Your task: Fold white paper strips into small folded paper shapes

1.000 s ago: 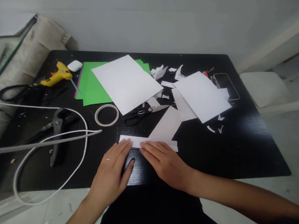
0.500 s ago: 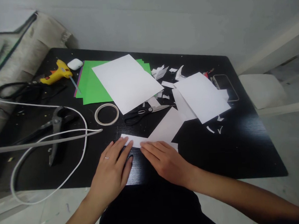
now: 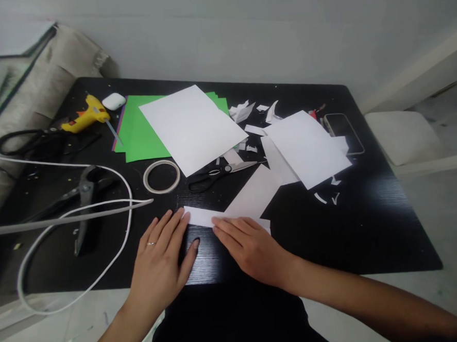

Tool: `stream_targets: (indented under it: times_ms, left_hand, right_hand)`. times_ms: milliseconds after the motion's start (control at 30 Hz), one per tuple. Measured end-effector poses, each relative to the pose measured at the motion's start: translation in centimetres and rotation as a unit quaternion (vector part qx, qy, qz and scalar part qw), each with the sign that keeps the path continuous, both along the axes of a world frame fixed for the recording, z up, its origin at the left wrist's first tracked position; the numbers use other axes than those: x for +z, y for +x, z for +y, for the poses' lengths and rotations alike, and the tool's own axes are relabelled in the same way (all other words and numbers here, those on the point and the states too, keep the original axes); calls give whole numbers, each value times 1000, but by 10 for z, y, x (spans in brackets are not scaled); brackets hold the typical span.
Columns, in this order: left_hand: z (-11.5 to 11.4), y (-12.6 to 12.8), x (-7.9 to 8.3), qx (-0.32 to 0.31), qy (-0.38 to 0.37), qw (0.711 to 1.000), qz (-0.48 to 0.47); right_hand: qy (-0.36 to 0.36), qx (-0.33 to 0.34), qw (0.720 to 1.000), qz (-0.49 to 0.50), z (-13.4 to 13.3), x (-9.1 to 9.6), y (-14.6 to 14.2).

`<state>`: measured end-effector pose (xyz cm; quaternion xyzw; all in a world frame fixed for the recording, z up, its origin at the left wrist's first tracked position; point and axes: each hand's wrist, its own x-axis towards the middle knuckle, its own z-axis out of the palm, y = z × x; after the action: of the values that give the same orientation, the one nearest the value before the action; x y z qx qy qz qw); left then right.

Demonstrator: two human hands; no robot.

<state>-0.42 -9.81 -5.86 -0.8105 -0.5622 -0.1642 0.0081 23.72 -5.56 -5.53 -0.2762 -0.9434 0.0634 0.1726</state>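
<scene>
A narrow strip of white paper [image 3: 200,217] lies near the front of the black table. My left hand [image 3: 160,257] rests flat at the strip's left end, fingers stretched out and thumb apart, its fingertips at the paper's edge. Across the strip's right part lies my right hand [image 3: 252,247], fingers laid out flat and pressing on the paper; they hide some of it. Behind the right hand a larger piece of white paper [image 3: 253,194] slants away. Black-handled scissors [image 3: 224,172] and a roll of tape [image 3: 146,180] lie just beyond.
Green sheets [image 3: 137,135] sit under a white sheet [image 3: 195,126] at the back. Another white sheet [image 3: 308,145] and paper scraps [image 3: 242,111] are to the right, near a phone [image 3: 344,128]. Leftward are a yellow glue gun [image 3: 89,115], pliers [image 3: 85,200] and a looping white cable [image 3: 129,223].
My left hand has slid left along the strip to its end, and its thumb has spread away. My right hand stays in place on the paper.
</scene>
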Motion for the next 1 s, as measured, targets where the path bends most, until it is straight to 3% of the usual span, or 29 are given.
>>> stream_targets:
  times_ms: [333, 533, 767, 1000]
  left_hand:
    - [0, 8, 0, 65, 25, 997, -36]
    - [-2, 33, 4, -61, -19, 998, -28]
    - [-1, 35, 5, -56, -31, 998, 0]
    - [-1, 39, 6, -39, -39, 998, 26]
  right_hand:
    - [8, -2, 1000, -8, 0, 0, -2]
    - [1, -8, 1000, -2, -1, -1, -4]
    - [-9, -31, 999, 15, -6, -2, 2]
    - [0, -93, 996, 4, -24, 3, 31]
